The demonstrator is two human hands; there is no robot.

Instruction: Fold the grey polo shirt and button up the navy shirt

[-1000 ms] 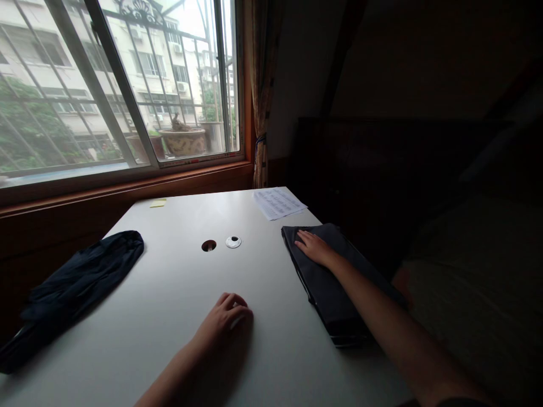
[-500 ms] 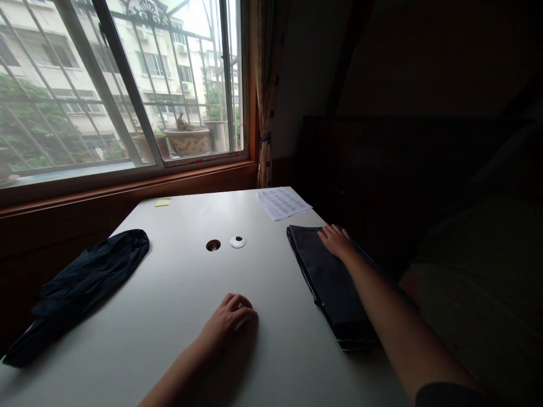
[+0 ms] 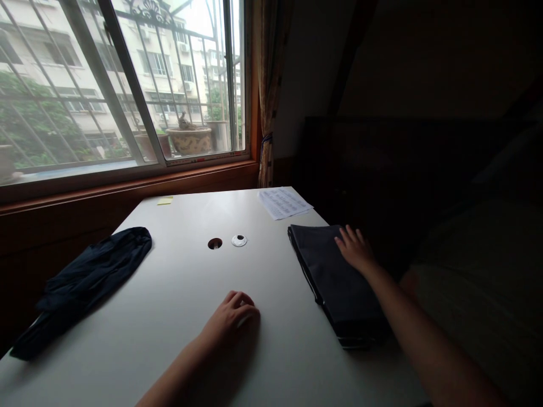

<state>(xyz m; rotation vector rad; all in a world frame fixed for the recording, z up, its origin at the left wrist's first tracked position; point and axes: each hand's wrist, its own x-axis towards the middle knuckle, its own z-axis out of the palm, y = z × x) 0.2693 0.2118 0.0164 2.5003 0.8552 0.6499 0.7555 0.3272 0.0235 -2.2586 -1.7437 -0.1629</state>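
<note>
My right hand (image 3: 355, 247) is open, fingers spread, at the right edge of a flat folded stack of dark fabric (image 3: 322, 265). Thin cords or pale piping show along the stack's left side. My left hand (image 3: 238, 310) rests on the white table (image 3: 182, 294) left of the stack, holding nothing I can see. Its fingers curl loosely, with a gap beside the thumb. At the table's left edge lies a crumpled dark navy cloth item (image 3: 99, 268), long and narrow, apart from both hands.
Printed paper sheets (image 3: 283, 203) lie at the far right corner. A yellow sticky note (image 3: 165, 200) is at the far left. A round cable hole (image 3: 215, 243) and a white ring-shaped cover (image 3: 239, 241) sit mid-table. Beyond stand a barred window and a curtain (image 3: 266, 152).
My right hand has slid rightward across the top of the folded fabric to its right edge, its fingers spreading wider. My left hand stays in place on the table.
</note>
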